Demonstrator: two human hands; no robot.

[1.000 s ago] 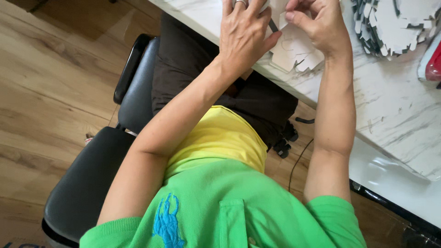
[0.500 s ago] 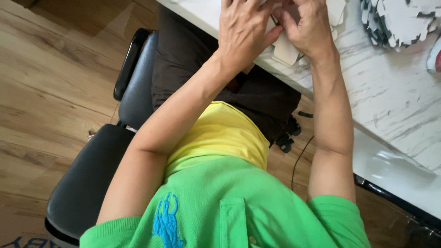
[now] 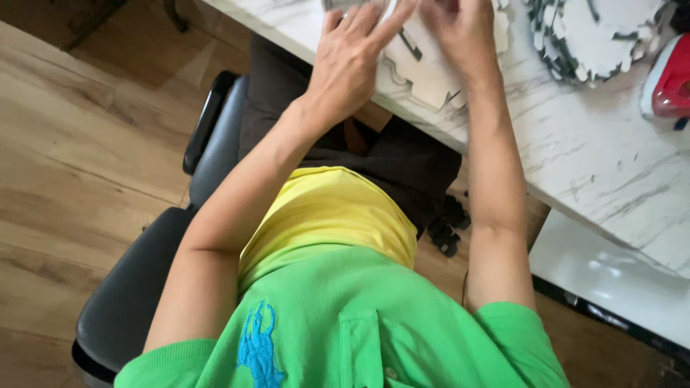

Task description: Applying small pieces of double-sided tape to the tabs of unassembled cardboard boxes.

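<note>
White notched card piece lies at near edge of marble table, partly overhanging. Left hand rests on its left part, fingers spread wide and flat. Right hand presses its far right side, fingers curled; grip unclear, tips cut off by frame. Stack of similar cutouts right, apart. Red object far right. Black chair below, wooden floor left.

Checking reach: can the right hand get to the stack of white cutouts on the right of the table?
Probably yes. The right hand is on the white piece; the cutout stack lies beside it, with bare marble table between.
</note>
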